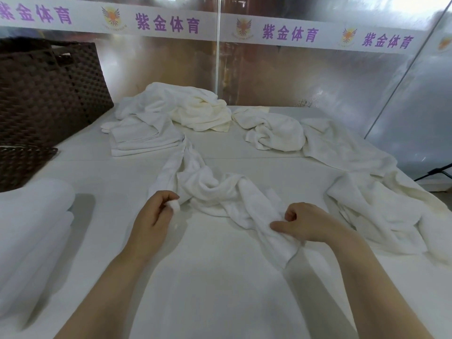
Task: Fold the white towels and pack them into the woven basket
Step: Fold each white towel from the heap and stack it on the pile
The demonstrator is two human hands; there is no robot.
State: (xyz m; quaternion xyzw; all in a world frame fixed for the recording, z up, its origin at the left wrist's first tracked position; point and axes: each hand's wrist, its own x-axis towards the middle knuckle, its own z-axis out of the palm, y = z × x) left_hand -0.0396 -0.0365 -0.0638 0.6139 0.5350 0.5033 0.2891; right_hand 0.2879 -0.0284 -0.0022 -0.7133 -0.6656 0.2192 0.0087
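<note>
A twisted white towel (215,192) lies on the counter (220,277), its long axis running from the far left, beside a folded stack (144,140), toward the near right. The left hand (156,211) pinches one corner in curled fingers; the right hand (305,221) grips the near end, thumb on top. The woven basket (44,94) stands far left; its contents cannot be seen. Loose towels (354,192) lie at right.

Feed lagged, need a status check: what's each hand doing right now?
Left hand: fingers pinch a corner of the twisted white towel.
Right hand: fingers curled, thumb pinching the same towel's near end.
</note>
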